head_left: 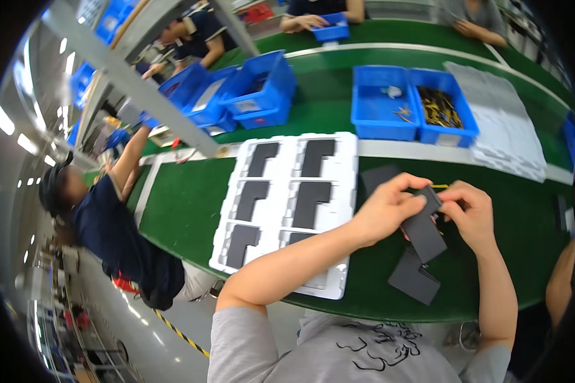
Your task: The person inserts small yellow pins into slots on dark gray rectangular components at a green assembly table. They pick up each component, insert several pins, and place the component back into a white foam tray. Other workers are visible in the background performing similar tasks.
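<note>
My left hand (390, 209) grips a flat dark grey L-shaped piece (426, 237), like a battery cell, tilted above the green bench. My right hand (469, 210) is closed, its fingertips pinched together at the piece's upper right edge. A thin yellow strip (439, 186) shows between the two hands; what the right fingertips hold is hidden. Just below lies another dark grey L-shaped piece (415, 279) on the bench. Part of a further dark piece (378, 178) shows behind my left hand.
Left of my hands, a white tray (278, 191) holds several L-shaped pieces, partly under my left forearm. Beyond are a blue bin (383, 127) and another blue bin with yellow-brown strips (442, 105), beside stacked pale sheets (501, 121). A metal post (172, 115) leans at left; co-workers surround the bench.
</note>
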A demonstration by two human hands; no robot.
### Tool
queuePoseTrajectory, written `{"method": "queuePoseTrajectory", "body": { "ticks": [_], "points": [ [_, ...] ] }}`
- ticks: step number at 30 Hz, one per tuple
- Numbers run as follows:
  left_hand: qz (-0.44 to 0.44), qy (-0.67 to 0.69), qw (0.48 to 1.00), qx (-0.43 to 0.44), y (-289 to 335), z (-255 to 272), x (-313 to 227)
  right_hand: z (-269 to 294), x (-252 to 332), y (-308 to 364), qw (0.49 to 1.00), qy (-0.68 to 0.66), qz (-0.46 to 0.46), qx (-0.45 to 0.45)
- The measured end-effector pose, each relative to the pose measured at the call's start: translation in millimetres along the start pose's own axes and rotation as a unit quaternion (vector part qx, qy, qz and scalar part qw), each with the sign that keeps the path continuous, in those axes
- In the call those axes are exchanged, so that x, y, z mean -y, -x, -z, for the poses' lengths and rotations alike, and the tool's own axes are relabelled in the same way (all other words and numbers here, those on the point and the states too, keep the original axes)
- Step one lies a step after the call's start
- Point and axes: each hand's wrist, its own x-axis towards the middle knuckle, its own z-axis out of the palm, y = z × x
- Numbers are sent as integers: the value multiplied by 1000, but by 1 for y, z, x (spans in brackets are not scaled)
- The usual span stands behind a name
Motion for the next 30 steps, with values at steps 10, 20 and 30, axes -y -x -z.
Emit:
{"method": "queuePoseTrajectory", "body": {
  "ticks": [10,20,30],
  "points": [
    [-179,-313,898,-251,-4,59,-16,43,18,-4,886,377,-129,239],
    [-251,-573,717,-307,-15,69,16,43,17,-3,888,396,-123,200],
    [-382,-558,680,-282,-12,52,10,33,18,-5,971,156,-115,141]
  ]
}}
